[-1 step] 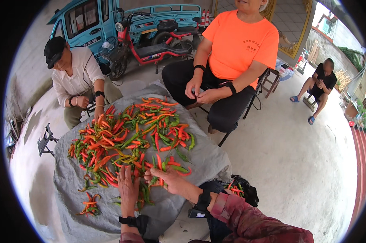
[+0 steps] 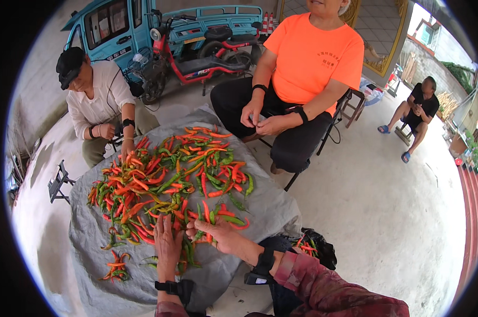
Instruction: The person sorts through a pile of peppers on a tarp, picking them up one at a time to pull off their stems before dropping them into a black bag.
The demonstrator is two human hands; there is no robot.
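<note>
A heap of red, orange and green chili peppers [image 2: 159, 179] spreads over a grey cloth [image 2: 270, 211] in front of me. My left hand [image 2: 168, 244] lies at the near edge of the heap, fingers stretched out and held close to one another, touching the peppers. Beside it, my right hand [image 2: 223, 235] is closed, thumb and fingers gripping chili peppers whose red and green ends show around the fingers. How many it holds is hidden. More chilies [image 2: 188, 256] lie between my wrists. A small separate bunch of chilies [image 2: 116, 268] rests to the left.
Across the cloth, a person in an orange shirt [image 2: 315, 58] sits with hands together. At left, a person in a cap [image 2: 99, 92] reaches into the heap. A black bag [image 2: 326, 253] with chilies stands by my right arm. A low stool [image 2: 60, 182] is at left.
My right hand's fingertips have shifted slightly left, nearer my left hand. Little else differs.
</note>
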